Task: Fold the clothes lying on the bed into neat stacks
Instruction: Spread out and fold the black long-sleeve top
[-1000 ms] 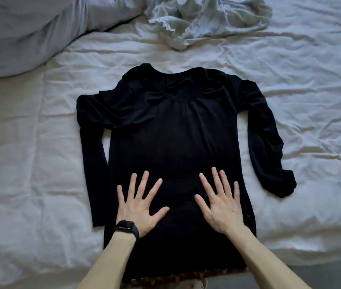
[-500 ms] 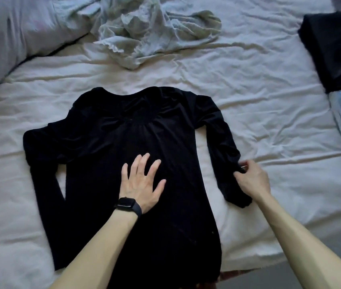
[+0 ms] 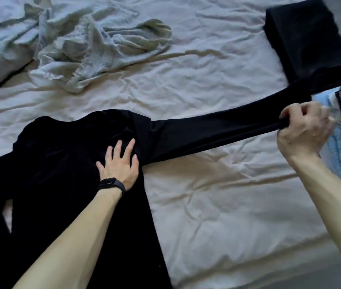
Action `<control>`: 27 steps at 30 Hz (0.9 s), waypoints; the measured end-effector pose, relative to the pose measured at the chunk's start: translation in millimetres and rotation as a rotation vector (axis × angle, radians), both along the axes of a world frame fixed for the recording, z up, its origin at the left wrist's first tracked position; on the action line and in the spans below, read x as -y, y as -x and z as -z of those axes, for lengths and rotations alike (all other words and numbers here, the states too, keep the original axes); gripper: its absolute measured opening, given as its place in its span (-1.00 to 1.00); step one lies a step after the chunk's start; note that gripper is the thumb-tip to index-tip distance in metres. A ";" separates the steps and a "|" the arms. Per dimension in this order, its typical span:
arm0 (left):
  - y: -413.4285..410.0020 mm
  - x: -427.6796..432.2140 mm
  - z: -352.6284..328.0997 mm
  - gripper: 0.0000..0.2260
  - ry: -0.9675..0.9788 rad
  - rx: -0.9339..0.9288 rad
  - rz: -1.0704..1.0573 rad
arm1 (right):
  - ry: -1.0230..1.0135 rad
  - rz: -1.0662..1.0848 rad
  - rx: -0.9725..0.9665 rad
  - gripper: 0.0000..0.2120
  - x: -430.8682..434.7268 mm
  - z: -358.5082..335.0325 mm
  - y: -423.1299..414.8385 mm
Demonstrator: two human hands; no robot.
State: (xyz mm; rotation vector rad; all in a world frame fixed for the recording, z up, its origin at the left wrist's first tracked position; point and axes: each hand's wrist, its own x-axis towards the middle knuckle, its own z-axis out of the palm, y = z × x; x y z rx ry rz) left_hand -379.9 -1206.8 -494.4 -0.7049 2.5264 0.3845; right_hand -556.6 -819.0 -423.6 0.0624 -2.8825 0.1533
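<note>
Top (image 3: 50, 184) lies flat on the bed (image 3: 207, 205) under the spread left fingers (image 3: 118, 149), which pin its body so the right fingers (image 3: 303, 113), pinching the cuff, can stretch the sleeve (image 3: 207, 138) straight; a folded black stack (image 3: 311, 38) sits just beyond them.

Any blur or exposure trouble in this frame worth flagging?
Head view: the right hand gripping the sleeve is motion-smeared, as is the blue folded stack behind it. Head view: the left hand is sharp. Head view: light is soft and dim; the black top is underexposed, its folds nearly lost.
</note>
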 end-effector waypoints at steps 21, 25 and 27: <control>174.3 -78.5 -32.4 -0.80 -0.196 -0.370 0.037 | 1.593 0.866 0.264 -0.84 -47.6 52.8 -2.4; 170.6 -75.8 -26.5 -0.75 -0.091 -0.185 0.260 | 1.463 0.905 0.208 -0.82 -64.2 57.1 -19.7; 162.0 -74.4 -18.4 -0.66 -0.002 -0.120 0.329 | 1.421 0.939 0.235 -0.88 -64.5 61.5 -32.9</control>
